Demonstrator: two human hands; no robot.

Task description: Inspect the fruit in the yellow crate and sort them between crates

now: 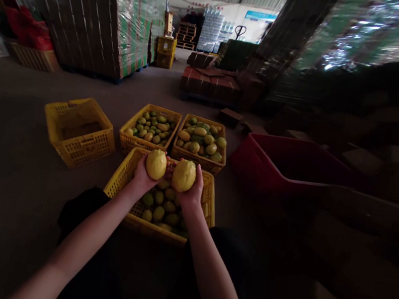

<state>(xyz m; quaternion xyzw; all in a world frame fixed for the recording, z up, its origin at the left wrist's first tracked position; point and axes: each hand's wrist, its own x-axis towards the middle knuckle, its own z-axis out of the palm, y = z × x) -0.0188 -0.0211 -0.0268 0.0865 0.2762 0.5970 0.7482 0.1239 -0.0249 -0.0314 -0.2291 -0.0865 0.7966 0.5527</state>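
My left hand [141, 177] is wrapped round a yellow fruit [156, 164] with a slightly bumpy skin. In my right hand [194, 192] is another, slightly larger-looking yellow fruit [183, 176]. I cannot tell the exact kind. Both are held side by side, a little apart, above the far part of a yellow plastic crate [155, 230]. Green-yellow fruits [158, 213] lie in that crate, partly hidden by my hands and forearms. Just beyond stand two more yellow crates, the left one [128, 140] with smaller-looking fruits and the right one [199, 160] with larger-looking ones.
A yellow crate [85, 147] without fruit stands at left on the floor. On the right is a big red bin [268, 169], its inside dark. Film-wrapped box stacks [132, 21] rise behind, with flat cartons [210, 86] on a pallet between them. Dark cardboard lies at right.
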